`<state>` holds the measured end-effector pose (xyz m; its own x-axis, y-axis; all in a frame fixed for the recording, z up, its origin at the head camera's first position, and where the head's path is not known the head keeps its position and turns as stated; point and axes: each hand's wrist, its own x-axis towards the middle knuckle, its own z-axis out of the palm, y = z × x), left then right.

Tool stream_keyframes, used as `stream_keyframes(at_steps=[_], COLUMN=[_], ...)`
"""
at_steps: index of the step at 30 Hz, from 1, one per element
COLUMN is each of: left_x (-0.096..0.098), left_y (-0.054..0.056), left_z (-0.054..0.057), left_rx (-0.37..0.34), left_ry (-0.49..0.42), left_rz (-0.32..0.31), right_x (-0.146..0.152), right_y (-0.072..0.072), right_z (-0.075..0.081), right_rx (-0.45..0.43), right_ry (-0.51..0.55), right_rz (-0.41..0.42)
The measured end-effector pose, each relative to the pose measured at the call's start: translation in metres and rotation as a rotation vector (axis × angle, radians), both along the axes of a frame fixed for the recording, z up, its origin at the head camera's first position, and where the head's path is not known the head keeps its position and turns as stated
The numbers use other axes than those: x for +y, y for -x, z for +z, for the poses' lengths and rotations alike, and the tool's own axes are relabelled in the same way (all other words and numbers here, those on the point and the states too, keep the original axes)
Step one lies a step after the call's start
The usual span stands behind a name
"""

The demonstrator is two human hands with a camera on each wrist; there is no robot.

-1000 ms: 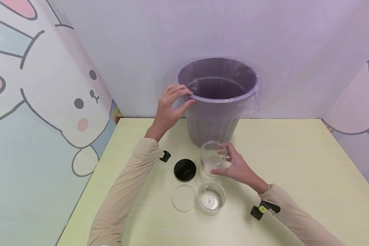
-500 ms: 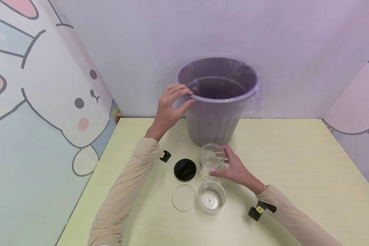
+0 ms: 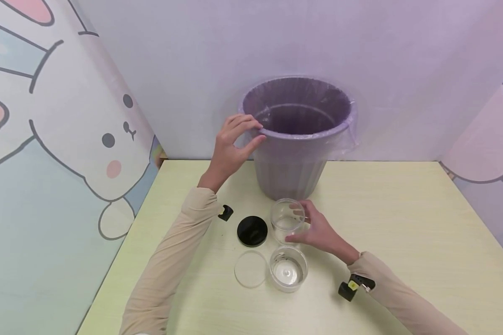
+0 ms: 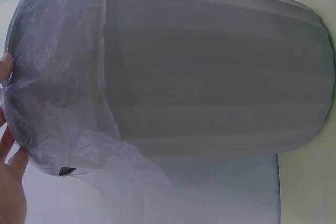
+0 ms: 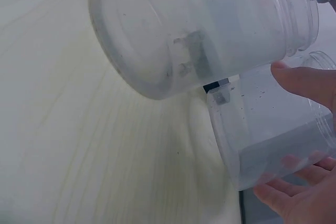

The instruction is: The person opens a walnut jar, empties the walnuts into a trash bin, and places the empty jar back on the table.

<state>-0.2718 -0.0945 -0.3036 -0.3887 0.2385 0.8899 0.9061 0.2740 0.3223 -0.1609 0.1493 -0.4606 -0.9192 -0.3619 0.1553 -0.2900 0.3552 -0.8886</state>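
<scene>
In the head view, a purple-grey trash bin [image 3: 291,163] stands at the back of the table, lined with a thin translucent bag. My left hand [image 3: 232,142] grips its left front rim; the left wrist view shows fingers [image 4: 18,163] against the bag-covered edge. My right hand [image 3: 320,232] holds a clear plastic jar [image 3: 288,223] just in front of the bin, thumb on the near side and fingers on the far side. A second clear jar [image 3: 288,284], lidless, stands closer to me. In the right wrist view the held jar [image 5: 273,135] appears below the other.
To the left of the jars lies a round black lid [image 3: 252,231], with a flat clear disc [image 3: 250,269] nearer me. The pale yellow table [image 3: 402,209] ends at a back wall, and a side panel [image 3: 75,139] with a cartoon rabbit borders the left.
My right hand has moved the jar slightly toward me and lower, nearer the second jar. My left hand stays on the bin's rim.
</scene>
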Motion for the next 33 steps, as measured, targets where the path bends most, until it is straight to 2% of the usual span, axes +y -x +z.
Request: stream_keyframes(at_steps=[7, 15, 29, 33], left_x=[-0.001, -0.001, 0.000, 0.002], left_y=[0.000, 0.001, 0.002, -0.001], left_z=[0.000, -0.001, -0.003, 0.000], left_rx=[-0.006, -0.004, -0.003, -0.005], left_ry=[0.000, 0.005, -0.010, -0.010], left_rz=[-0.004, 0.002, -0.004, 0.006], right_x=[-0.003, -0.009, -0.008, -0.008], right_y=[-0.004, -0.016, -0.016, -0.017], right_z=[0.005, 0.031, 0.029, 0.028], right_rx=[-0.025, -0.026, -0.023, -0.024], right_ry=[-0.013, -0.007, -0.004, -0.015], right_rz=[-0.001, 0.015, 0.008, 0.009])
